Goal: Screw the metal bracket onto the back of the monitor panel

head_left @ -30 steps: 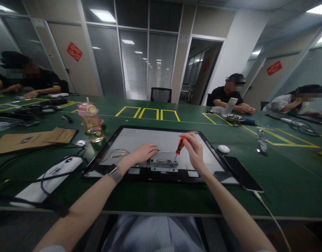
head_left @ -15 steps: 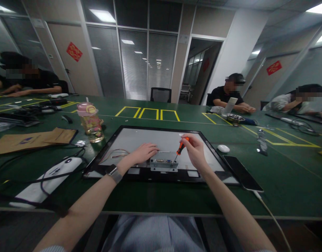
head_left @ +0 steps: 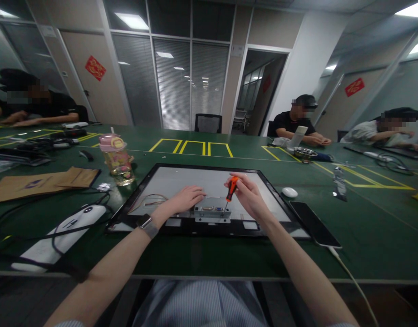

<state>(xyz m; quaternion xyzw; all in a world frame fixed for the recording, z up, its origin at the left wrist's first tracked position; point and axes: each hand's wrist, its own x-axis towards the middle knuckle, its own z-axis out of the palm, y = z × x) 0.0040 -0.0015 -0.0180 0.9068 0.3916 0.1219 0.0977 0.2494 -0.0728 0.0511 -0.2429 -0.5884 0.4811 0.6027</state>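
Observation:
A flat display panel (head_left: 181, 176) with a black frame and pale back lies on the green table. On its near edge sits a metal bracket (head_left: 212, 216) with connector ports. An orange and black screwdriver (head_left: 232, 187) is in my right hand (head_left: 249, 196), its handle between thumb and fingers. The shaft points down, its tip at the right part of the bracket; whether it sits in a screw is too small to tell. My left hand (head_left: 190, 198) rests with fingers stretched out at the bracket's left side. Thin wires (head_left: 147, 200) run across the panel left of it.
To the left stand a pink-lidded bottle (head_left: 116, 159), brown paper packaging (head_left: 45, 181) and a white power strip (head_left: 64, 234) with black cables. A phone (head_left: 314, 222) on a white cable and a white case (head_left: 289, 192) lie right. Other people sit across the table.
The screwdriver has turned more upright, its handle swinging slightly left. My right-hand fingers have shifted and opened a little around the handle. My left hand stays in place.

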